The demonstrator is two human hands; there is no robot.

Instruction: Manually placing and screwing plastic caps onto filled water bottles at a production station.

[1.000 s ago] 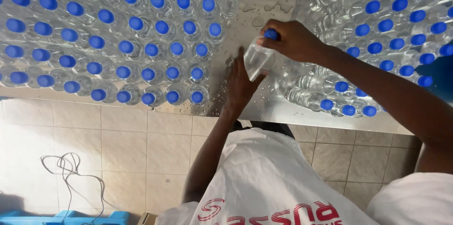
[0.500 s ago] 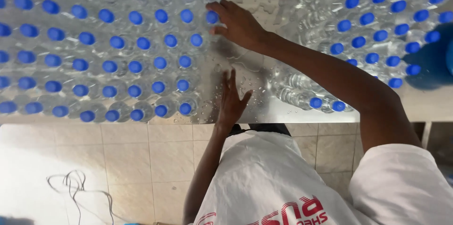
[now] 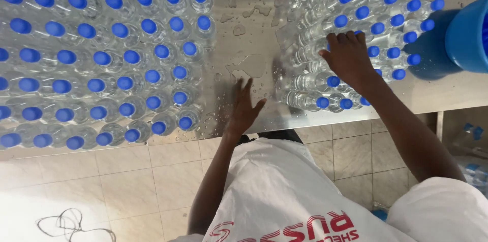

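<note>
Since the earlier frame, the right hand (image 3: 349, 58) has shifted from the left block of clear plastic bottles with blue caps (image 3: 101, 59) to the right block of identical bottles (image 3: 356, 28). It now rests spread, palm down, on caps near the front edge of the wet stainless-steel table (image 3: 249, 28), gripping nothing. The left hand (image 3: 244, 107) lies flat and empty on bare metal between the blocks. All bottles stand upright. The right hand is nearer the right block.

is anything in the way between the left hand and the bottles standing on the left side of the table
Nothing visible. The left hand rests flat on the wet metal table, with only bare, wet surface between it and the nearest blue-capped bottles.
</note>
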